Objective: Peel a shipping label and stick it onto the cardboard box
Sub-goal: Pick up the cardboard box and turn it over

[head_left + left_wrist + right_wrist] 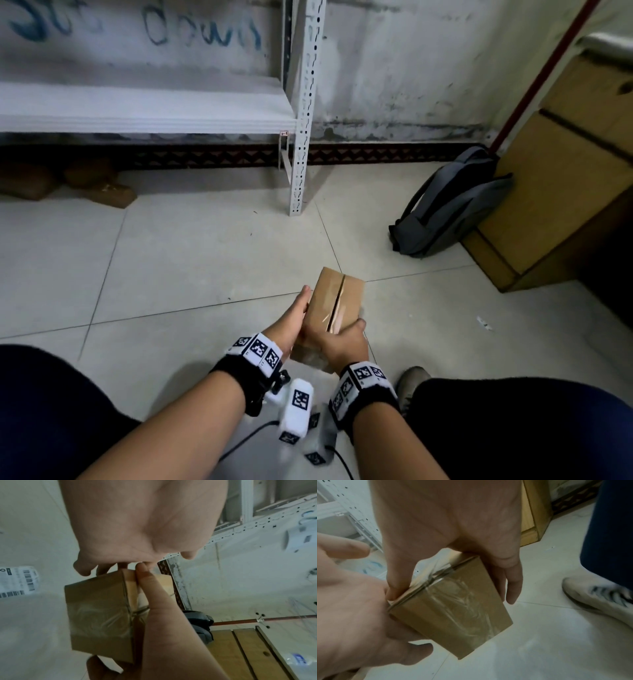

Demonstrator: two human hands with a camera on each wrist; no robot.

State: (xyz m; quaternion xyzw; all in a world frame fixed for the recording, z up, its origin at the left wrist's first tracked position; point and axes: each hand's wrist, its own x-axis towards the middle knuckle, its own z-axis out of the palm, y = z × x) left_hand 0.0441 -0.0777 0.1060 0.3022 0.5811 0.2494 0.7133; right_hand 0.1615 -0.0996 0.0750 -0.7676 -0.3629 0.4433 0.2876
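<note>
A small brown cardboard box (337, 301), sealed with clear tape, is held above the tiled floor between both hands. My left hand (294, 315) lies flat against its left side, fingers fairly straight. My right hand (342, 342) grips the near end, thumb on the top seam and fingers down the right side. In the right wrist view the box (453, 612) sits between the right hand (445, 520) and the left palm (351, 608). In the left wrist view the box (97, 611) hangs below the left hand (137, 527), and a white shipping label (17, 581) with barcodes lies on the floor beside it.
A grey backpack (448, 205) leans on a wooden cabinet (565, 171) at the right. A white metal shelf post (301, 137) stands ahead, with brown parcels (102, 192) under the shelf. My shoe (411, 380) is near the box. A white scrap (484, 322) lies on the tiles.
</note>
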